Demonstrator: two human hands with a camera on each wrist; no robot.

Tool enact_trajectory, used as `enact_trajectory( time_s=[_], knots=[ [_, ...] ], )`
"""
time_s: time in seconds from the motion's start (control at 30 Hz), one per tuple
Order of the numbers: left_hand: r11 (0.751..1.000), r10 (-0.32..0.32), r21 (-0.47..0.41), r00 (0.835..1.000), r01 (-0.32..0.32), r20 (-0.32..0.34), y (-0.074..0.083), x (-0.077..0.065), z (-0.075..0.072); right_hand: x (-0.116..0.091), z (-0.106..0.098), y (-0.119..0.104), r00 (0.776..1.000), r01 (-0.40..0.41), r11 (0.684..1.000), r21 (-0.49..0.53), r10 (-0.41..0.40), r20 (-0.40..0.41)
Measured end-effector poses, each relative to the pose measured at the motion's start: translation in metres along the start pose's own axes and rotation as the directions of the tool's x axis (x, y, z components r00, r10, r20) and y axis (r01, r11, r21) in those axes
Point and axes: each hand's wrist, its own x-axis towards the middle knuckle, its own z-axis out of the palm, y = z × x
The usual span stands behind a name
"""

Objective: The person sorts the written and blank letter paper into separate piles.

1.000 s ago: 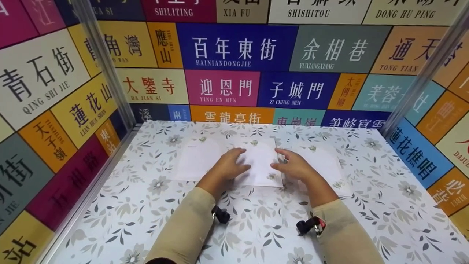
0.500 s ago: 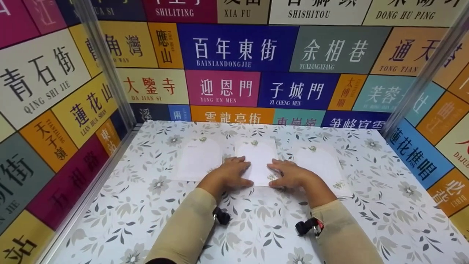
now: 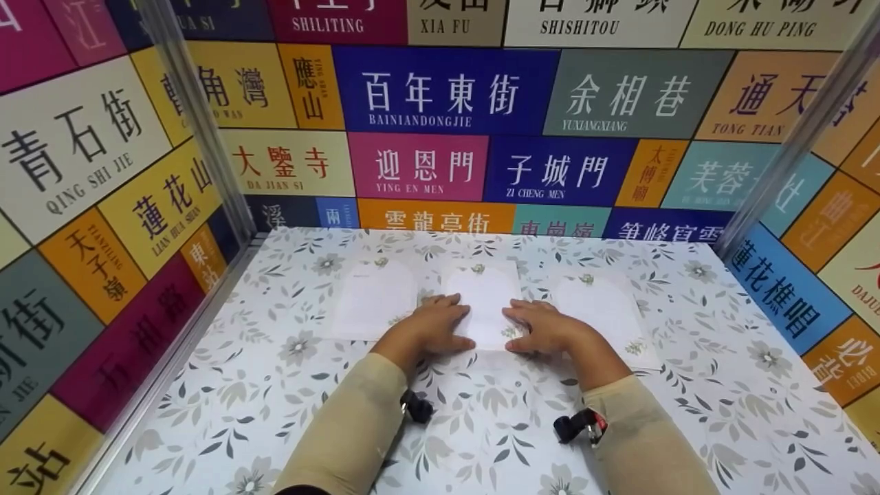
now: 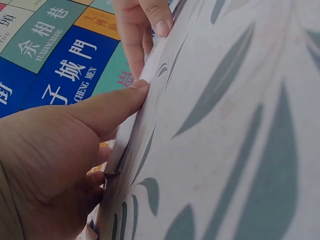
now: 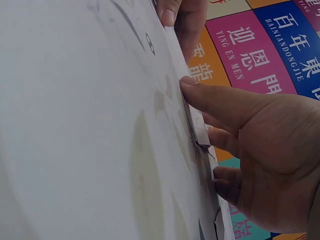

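The white paper (image 5: 173, 45) is showing as a thin strip, almost edge-on. The right hand (image 5: 275, 145) is resting its thumb (image 5: 215, 97) at the paper's edge, its fingers (image 5: 227, 175) lying close beside the paper's corner. At the paper's upper end, the left hand (image 5: 187, 20) is partly showing. The leaf-patterned surface (image 5: 75, 125) is spreading left of the paper; to the paper's right, coloured panels (image 5: 250, 52) are bearing lettering, including YING EN MEN and BAINIANDONGJIE.
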Motion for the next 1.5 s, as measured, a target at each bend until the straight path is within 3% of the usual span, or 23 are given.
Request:
enact_trajectory(
  time_s=[0.17,0.33,0.67,0.9,1.13,1.37,1.5],
  knots=[
    [0.999,0.023,0.031,0.999,-0.022,-0.035,0.0006,0.0021,0.0026,-0.0021,0.0012,-0.0008,1.0,0.018,1.0,0.025,-0.017,-0.019],
    [1.0,0.0,0.015,0.998,0.001,-0.068,0.0014,0.0064,0.0047,-0.0008,0.0017,-0.0025,0.999,0.005,0.999,0.045,-0.003,-0.039],
    [0.999,-0.024,0.035,0.989,0.03,-0.145,0.001,0.008,0.0059,-0.0016,0.0027,-0.0043,0.99,-0.09,0.987,0.132,0.104,-0.1],
    [0.998,-0.069,-0.018,0.987,0.067,-0.147,0.0025,0.0079,0.0052,-0.0008,0.001,-0.0045,0.988,-0.104,0.99,0.096,0.114,-0.108],
    [0.999,-0.037,-0.01,0.982,0.036,-0.186,0.005,0.0033,0.0028,0.0024,0.002,-0.0011,0.988,-0.069,0.994,0.082,0.079,-0.135],
    [0.996,-0.085,-0.05,0.982,0.077,-0.166,0.0066,0.0053,0.0024,0.0026,0.0018,-0.0012,0.984,-0.086,0.991,0.099,0.1,-0.15],
    [0.996,-0.078,-0.05,0.983,0.07,-0.169,0.0059,0.0049,0.0023,0.0048,0.0019,-0.0004,0.984,-0.075,0.992,0.097,0.089,-0.157]
  ],
)
